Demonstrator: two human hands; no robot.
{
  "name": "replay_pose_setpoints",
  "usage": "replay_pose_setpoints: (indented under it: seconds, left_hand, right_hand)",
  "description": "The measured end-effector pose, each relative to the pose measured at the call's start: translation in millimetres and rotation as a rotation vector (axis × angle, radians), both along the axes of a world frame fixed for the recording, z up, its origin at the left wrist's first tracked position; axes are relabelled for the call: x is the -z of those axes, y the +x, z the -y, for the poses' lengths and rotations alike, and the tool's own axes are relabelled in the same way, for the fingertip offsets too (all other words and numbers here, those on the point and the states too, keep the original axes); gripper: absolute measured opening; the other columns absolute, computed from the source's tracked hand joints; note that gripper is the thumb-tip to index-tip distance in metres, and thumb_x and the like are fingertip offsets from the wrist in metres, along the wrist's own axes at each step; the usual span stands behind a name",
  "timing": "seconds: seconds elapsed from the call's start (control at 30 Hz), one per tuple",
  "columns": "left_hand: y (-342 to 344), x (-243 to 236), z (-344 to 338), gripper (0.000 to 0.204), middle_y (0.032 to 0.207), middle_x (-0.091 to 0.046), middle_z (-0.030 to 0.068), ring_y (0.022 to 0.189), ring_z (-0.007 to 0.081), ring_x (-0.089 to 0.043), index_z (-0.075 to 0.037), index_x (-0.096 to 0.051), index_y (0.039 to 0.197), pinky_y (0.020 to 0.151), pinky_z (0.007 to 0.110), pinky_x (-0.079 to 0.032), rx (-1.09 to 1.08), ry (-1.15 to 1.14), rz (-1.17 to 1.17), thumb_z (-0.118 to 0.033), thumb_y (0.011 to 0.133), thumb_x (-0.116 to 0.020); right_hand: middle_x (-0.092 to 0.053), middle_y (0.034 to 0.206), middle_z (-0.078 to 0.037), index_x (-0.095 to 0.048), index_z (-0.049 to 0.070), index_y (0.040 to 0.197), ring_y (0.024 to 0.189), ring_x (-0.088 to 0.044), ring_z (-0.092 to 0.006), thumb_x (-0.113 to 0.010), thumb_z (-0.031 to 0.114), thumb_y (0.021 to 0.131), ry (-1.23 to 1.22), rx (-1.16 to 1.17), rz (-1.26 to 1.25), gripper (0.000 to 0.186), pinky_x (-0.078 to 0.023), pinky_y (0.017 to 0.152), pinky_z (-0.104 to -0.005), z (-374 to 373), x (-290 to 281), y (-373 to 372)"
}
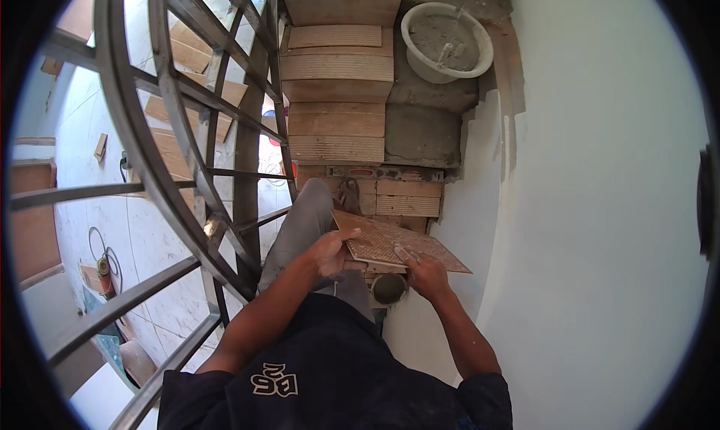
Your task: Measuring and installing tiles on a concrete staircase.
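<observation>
A brown rectangular tile [375, 240] is held tilted in front of me, its grid-textured back facing up and smeared in places. Its left end is in my left hand [335, 254], thumb on top and fingers beneath. My right hand [425, 274] is at the near edge farther right, its fingers on the textured face; what lies under the tile there is hidden. Just below the tile is a small round container of grey mortar [390, 288]. A spirit level [397, 173] lies across the step beyond my foot.
Wood-look tiled stairs [337, 118] rise ahead, with bare cement [422, 135] along their right side. A white tub of mortar [448, 43] stands there. Metal railing [161, 92] runs on the left and a white wall [592, 205] on the right. Loose tiles [180, 115] lie on the floor below.
</observation>
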State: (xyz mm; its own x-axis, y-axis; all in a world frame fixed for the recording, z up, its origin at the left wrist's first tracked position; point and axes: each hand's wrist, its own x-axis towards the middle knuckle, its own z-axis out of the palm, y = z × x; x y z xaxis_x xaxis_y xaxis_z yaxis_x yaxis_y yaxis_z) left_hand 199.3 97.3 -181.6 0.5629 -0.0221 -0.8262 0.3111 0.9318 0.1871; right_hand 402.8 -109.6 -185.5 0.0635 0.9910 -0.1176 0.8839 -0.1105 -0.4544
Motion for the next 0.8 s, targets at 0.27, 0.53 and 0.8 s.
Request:
replay_pose_setpoints:
  seconds: [0.27, 0.53, 0.8]
  left_hand:
    - [43.0, 107.5, -32.9, 0.045, 0.133, -0.063, 0.0134, 0.119, 0.0296, -0.065, -0.004, -0.050, 0.138, 0.104, 0.055, -0.049, -0.070, -0.150, -0.077, -0.031, 0.102, -0.054]
    - [86.8, 239.1, -59.4, 0.042, 0.125, -0.066, 0.0121, 0.113, 0.0293, -0.065, -0.007, -0.051, 0.136, 0.093, 0.047, -0.055, -0.148, -0.246, -0.306, -0.032, 0.103, -0.054]
    - [130.4, 371.4, -73.7, 0.030, 0.121, -0.066, 0.0122, 0.110, 0.0262, -0.064, -0.010, -0.053, 0.129, 0.089, 0.042, -0.055, -0.285, -0.173, -0.166, -0.025, 0.103, -0.055]
  right_hand:
    - [-0.072, 0.115, -0.017, -0.064, 0.014, 0.128, 0.101, -0.071, -0.0320, -0.063, 0.006, 0.080, -0.413, 0.038, -0.028, 0.049, -0.059, 0.079, -0.0455, -45.9, 80.8, 45.6]
    - [-0.071, 0.118, -0.019, -0.061, 0.015, 0.132, 0.104, -0.071, -0.0342, -0.060, 0.006, 0.084, -0.407, -0.076, -0.065, 0.049, -0.058, 0.084, -0.0455, -116.9, 168.9, 105.6]
    - [-0.071, 0.119, -0.014, -0.064, 0.015, 0.123, 0.108, -0.069, -0.0325, -0.051, 0.013, 0.094, -0.377, -0.116, 0.092, 0.032, -0.056, 0.089, -0.0465, -146.3, 277.7, 147.5]
